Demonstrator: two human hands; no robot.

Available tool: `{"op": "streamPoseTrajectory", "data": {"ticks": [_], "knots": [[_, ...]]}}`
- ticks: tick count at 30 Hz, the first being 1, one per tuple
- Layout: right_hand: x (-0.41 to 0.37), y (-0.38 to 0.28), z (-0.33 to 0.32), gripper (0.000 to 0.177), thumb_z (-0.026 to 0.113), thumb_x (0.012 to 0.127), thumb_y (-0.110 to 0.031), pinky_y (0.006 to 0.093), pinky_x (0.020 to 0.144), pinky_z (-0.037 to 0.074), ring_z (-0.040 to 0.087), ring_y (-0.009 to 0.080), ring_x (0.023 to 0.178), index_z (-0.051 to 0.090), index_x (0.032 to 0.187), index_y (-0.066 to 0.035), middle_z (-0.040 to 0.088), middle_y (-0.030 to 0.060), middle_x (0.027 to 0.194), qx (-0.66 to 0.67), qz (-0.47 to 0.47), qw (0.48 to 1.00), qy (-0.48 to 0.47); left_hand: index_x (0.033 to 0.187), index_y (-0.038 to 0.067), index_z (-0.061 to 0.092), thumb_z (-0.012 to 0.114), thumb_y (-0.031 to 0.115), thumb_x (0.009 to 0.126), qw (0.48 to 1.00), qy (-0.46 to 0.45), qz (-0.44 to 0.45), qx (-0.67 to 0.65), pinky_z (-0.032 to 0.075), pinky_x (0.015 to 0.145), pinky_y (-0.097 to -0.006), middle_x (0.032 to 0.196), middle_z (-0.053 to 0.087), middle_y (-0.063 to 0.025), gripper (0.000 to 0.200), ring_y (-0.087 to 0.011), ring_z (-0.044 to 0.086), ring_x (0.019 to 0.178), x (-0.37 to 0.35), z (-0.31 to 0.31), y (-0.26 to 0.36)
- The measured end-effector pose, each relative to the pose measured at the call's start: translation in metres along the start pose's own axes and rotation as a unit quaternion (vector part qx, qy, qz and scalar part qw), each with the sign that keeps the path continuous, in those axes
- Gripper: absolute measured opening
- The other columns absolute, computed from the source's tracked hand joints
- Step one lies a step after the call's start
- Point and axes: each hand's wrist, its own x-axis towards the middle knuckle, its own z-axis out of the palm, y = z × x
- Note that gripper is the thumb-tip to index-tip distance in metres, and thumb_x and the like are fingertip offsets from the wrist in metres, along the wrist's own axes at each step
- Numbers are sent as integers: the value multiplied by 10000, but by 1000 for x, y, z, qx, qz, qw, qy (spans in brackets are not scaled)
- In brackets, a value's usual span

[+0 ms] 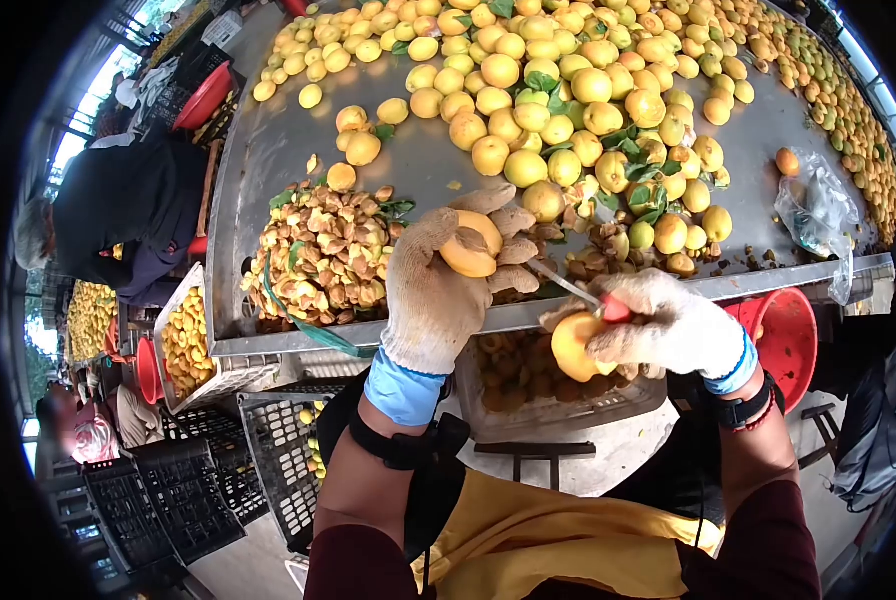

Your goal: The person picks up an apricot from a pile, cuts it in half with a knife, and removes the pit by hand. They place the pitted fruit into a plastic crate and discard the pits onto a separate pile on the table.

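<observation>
My gloved left hand is closed around a yellow peach piece above the table's front edge. In my gloved right hand are a small red-handled knife and another yellow peach piece, held low in the fingers. The knife's thin blade points left, its tip close to my left fingers. Beside my left hand lies a heap of brownish peach scraps. Many whole yellow peaches with green leaves cover the metal table beyond both hands.
Below the table edge stands a crate of peach pieces. A red bucket is at the right, near a clear plastic bag. Black crates and a white crate of fruit stand left. A person in dark clothes bends nearby.
</observation>
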Motion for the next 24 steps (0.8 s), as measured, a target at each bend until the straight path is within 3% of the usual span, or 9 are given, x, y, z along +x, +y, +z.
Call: {"op": "streamPoseTrajectory", "data": {"ticks": [6,8,10,12,16,18,19,20,24], "knots": [[-5,-18,5,267,706,977,-291,250,542,477,626,75,677,697,1007,-26,669,13,805,34,14,990,137,1349,-62,563,472,396,1049,993,-53,-38,-95,649,695,-459,1232,685,-236,555,-344,726,963,0,-4,-5],[-6,-22,-6,257,716,968,-277,260,550,487,632,82,686,702,1010,-24,673,10,794,12,3,997,70,1335,-36,585,478,410,1055,985,-100,-77,-121,639,676,-440,1202,699,-217,537,-329,737,916,1,-1,-8],[-1,-19,-8,244,718,963,-261,265,557,490,630,92,668,705,1018,-23,680,13,788,-92,7,995,-30,1326,-35,587,446,496,1073,999,25,-33,-16,639,655,-426,1173,708,-211,605,-320,743,861,2,11,-12],[6,-6,-7,245,708,964,-233,260,570,518,649,104,651,703,1035,2,699,23,789,-140,-52,988,-38,1322,-38,588,407,522,1086,997,-11,-60,-47,641,669,-422,1168,708,-206,634,-319,736,850,4,13,-8],[2,-9,-7,257,620,981,-128,240,742,569,704,144,869,670,1166,43,736,112,1028,203,-245,932,174,1279,-20,632,332,550,1103,999,21,-26,-28,623,637,-383,1087,727,-172,668,-277,721,805,-1,25,-5],[13,-15,-7,322,615,1002,-175,240,729,551,674,140,869,646,1230,51,713,91,1006,99,-305,912,254,1332,-29,594,317,607,1085,997,32,-42,61,585,582,-373,1146,717,-213,736,-347,742,908,-7,26,-10],[21,-6,-6,344,581,1041,-267,228,614,499,575,84,658,661,1186,35,633,0,806,175,-333,884,279,1272,15,611,323,637,1076,995,29,-75,54,489,504,-339,1053,721,-152,713,-307,720,844,-6,32,-12],[23,-20,-2,368,523,1075,-343,229,482,413,416,60,482,687,1023,-18,476,-67,633,448,-356,798,188,1272,15,611,323,637,1076,995,23,-86,49,489,504,-339,1053,721,-152,713,-307,720,844,-8,45,-19],[41,-42,4,486,349,1137,-446,253,338,322,309,57,363,514,833,-104,382,-81,545,417,-451,777,139,1141,106,569,341,571,1100,990,30,-134,19,451,486,-325,988,658,-81,520,-241,637,789,-10,66,-30]]}}
